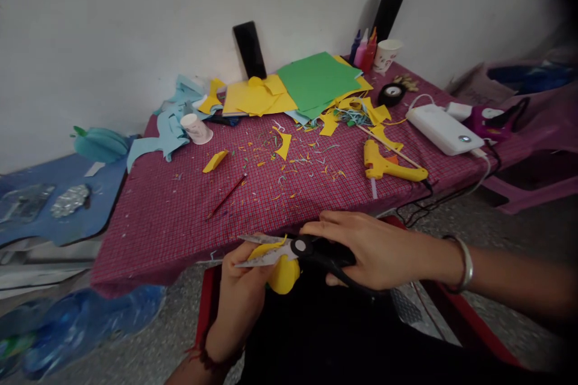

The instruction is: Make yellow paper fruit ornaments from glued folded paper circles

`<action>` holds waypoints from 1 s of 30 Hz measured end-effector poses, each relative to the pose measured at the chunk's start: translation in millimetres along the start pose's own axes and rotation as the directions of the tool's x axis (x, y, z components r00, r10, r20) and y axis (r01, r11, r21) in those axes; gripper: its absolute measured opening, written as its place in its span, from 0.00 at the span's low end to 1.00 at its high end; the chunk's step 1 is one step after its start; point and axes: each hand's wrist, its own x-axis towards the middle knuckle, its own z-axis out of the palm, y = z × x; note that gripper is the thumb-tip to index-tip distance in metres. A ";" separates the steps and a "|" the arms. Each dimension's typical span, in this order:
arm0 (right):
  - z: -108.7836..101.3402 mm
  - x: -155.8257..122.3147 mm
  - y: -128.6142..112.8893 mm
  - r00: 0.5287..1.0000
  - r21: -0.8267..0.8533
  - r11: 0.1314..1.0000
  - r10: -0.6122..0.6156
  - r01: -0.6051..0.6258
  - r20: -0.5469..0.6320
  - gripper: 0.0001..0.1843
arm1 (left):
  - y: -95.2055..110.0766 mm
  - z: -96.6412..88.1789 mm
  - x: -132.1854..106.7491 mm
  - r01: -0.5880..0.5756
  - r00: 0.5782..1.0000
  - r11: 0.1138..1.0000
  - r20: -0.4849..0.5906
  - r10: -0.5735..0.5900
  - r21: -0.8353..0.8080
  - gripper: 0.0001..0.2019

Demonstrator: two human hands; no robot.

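Observation:
My right hand [361,249] is closed around the black handles of a pair of scissors [311,249], whose blades stand apart and point left. Between the blades is a piece of yellow paper [284,275] with a rounded lower part. My left hand [244,286] pinches this paper at its left side, close to the blade tips. Both hands are just in front of the table's near edge, above my lap. The fingertips of my left hand are partly hidden behind the paper and blades.
On the checked tablecloth [149,228] lie paper scraps, a dark red pencil-like stick [227,195] and a yellow glue gun [391,168]. Green sheets [318,81], a paper cup [196,129] and a white box with cables [445,128] stand farther back. A phone [250,50] leans on the wall.

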 end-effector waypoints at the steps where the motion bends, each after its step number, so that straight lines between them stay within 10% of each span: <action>1: 1.3 -0.1 1.1 1.000 0.009 1.000 -0.011 0.011 -0.006 0.29 | -0.1 -0.1 0.0 -0.006 1.000 1.000 0.002 0.006 -0.003 0.08; 13: 15.3 -5.0 13.7 0.990 0.055 0.993 -0.098 0.104 -0.100 0.28 | 2.0 5.8 -0.2 0.033 0.998 0.995 -0.048 -0.038 -0.097 0.09; 30: 8.2 -6.3 4.9 0.996 -0.025 0.998 -0.067 0.065 -0.061 0.28 | -4.1 -10.8 -6.7 -0.029 0.984 0.998 0.177 0.018 0.058 0.06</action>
